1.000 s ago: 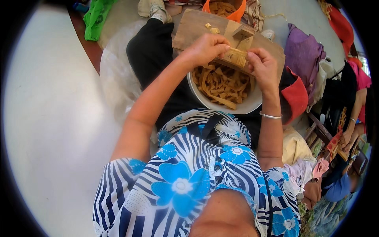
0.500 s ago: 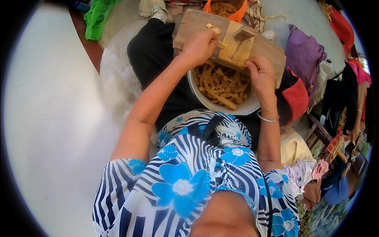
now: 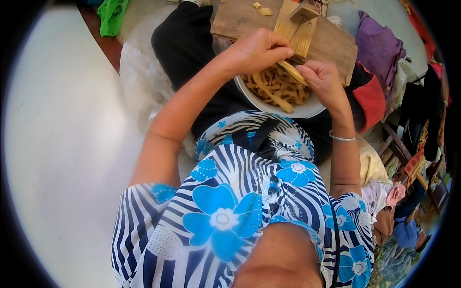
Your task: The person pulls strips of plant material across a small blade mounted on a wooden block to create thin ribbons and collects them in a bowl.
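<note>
My left hand [image 3: 264,50] is closed in a pinch on one end of a pale yellow-brown strip [image 3: 292,71]. My right hand [image 3: 321,79] grips the strip's other end, so it slants between them over a white bowl [image 3: 307,110] of brown strips [image 3: 274,91]. Just beyond my hands lies a wooden board [image 3: 235,17] with a lighter plank [image 3: 294,38] and an upright wooden block [image 3: 303,13]. A few small yellow pieces [image 3: 266,11] rest on the board's left part.
The bowl sits between my black-trousered legs [image 3: 175,36]. Clear plastic [image 3: 141,81] and a green bag [image 3: 113,17] lie to the left. Purple cloth [image 3: 377,43], red fabric [image 3: 372,105] and heaped cloths are to the right, where another person [image 3: 406,230] is partly visible.
Both hands have shifted right; the strip now slants down off the plank over the bowl. The view has shifted, so the board appears higher in the picture.
</note>
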Demonstrator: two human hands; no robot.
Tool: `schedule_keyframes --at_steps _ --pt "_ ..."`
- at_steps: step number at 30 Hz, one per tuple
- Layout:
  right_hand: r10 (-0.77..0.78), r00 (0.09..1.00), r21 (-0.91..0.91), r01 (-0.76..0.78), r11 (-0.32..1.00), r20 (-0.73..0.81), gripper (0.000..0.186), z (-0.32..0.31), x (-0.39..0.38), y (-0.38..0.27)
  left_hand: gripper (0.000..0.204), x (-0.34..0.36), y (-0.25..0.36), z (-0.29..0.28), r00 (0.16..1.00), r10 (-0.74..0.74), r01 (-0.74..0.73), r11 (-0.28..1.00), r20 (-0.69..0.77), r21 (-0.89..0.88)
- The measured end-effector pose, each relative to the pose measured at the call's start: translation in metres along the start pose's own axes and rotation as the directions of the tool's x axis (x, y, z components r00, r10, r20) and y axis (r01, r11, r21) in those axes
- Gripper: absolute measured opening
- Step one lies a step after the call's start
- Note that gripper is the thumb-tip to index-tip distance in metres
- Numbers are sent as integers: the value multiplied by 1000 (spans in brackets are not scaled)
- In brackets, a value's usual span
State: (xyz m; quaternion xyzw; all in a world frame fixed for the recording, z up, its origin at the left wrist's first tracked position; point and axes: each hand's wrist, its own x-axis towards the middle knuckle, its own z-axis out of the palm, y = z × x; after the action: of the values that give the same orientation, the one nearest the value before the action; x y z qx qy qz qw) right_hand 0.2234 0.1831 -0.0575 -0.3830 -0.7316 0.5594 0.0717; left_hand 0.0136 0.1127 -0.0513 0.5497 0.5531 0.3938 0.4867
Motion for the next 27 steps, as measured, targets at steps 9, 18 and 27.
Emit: schedule_keyframes --at_steps 9,18,27 --pt "-10 984 803 151 577 -178 25 21 2 -46 24 -1 19 30 999 -18 -6 809 -36 -587" --pt "-511 689 -441 298 846 -514 21 7 14 -35 15 16 19 43 1000 -1 5 812 7 -583" --pt "-137 905 -46 129 991 -403 20 27 -1 21 8 -12 -13 49 965 176 -63 873 -193 483"
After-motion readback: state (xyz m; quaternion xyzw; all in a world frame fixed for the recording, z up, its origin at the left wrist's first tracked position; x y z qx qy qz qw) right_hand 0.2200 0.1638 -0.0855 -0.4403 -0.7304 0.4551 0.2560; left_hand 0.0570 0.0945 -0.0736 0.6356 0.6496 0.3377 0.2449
